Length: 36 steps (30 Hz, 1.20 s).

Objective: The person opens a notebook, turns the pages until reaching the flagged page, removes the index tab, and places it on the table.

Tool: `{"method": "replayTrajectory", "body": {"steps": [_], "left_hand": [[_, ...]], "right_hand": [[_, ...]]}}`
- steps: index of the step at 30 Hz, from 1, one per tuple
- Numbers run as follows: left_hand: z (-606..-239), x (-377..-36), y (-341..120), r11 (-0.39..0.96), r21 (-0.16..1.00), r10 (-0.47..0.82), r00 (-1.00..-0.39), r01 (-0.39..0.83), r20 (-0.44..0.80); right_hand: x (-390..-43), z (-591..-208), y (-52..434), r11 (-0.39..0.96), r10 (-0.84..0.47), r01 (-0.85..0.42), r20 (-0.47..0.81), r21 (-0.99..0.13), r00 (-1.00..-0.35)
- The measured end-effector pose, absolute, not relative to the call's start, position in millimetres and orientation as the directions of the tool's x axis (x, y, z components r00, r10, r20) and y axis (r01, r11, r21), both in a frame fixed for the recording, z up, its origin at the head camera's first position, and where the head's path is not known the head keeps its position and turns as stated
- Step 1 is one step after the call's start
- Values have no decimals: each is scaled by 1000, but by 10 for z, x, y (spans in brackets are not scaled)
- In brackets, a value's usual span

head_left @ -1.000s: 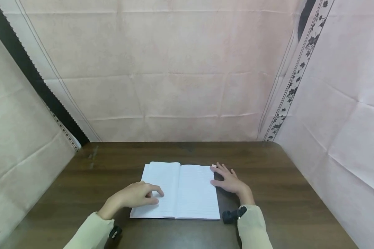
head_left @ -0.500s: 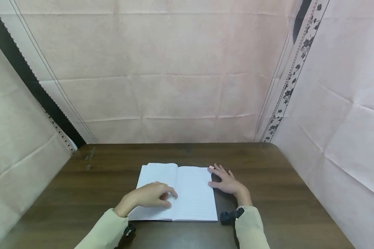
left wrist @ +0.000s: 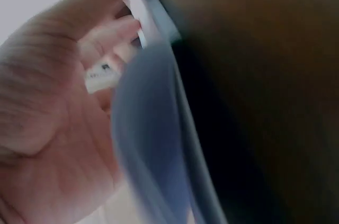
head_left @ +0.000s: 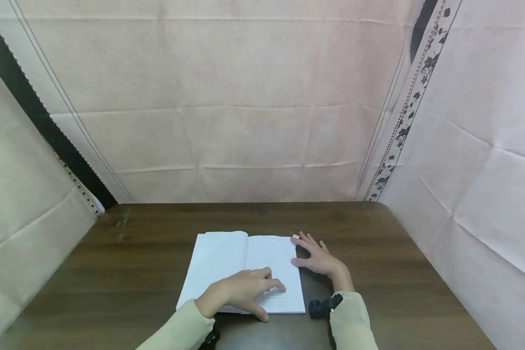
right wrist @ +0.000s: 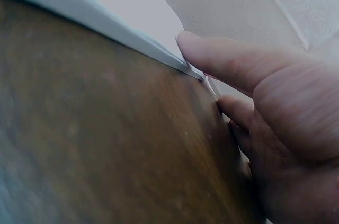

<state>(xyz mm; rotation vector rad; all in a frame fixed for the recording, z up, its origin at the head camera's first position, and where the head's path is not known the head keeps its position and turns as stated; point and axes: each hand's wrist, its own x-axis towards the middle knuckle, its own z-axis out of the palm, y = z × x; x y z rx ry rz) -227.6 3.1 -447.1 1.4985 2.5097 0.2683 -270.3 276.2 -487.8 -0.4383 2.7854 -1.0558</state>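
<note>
Pink cloth walls surround the brown bench (head_left: 398,272), where I see the open notebook (head_left: 218,257) lying mid-bench. My left hand (head_left: 240,291) presses relaxed fingers on its pages; my right hand (head_left: 319,257) rests flat, touching its right edge.

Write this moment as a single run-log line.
left hand: fingers resting on open notebook, right page | right hand: flat on table, touching notebook's right edge

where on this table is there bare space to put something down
Bare wood lies behind the open notebook up to the back curtain, along the table left of the pages, and right of the right hand. The front middle is crowded: the left hand lies on the right page, the right hand at its outer edge.
</note>
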Motion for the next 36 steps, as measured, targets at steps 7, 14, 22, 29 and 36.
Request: {"method": "replayTrajectory", "body": {"steps": [7, 14, 22, 29, 36], "left_hand": [[-4415, -2250, 129, 496, 168, 868, -495, 852, -48], [-4415, -2249, 120, 510, 128, 860, -509, 850, -48], [-4447, -2311, 102, 454, 166, 885, -465, 875, 31], [-4435, -2356, 108, 426, 153, 867, -451, 892, 213], [-4321, -2382, -1, 437, 203, 857, -474, 876, 200]], "right_hand": [[-2683, -4813, 2798, 711, -314, -245, 14, -659, -949], [-2678, -4810, 2794, 708, -320, -237, -3, -666, -947], [-2731, -4841, 2810, 721, -319, -227, -22, -654, -948], [-2732, -4838, 2799, 727, -299, -207, -31, -655, -954], [-2723, -4850, 2725, 689, -249, -134, -59, -712, -967]]}}
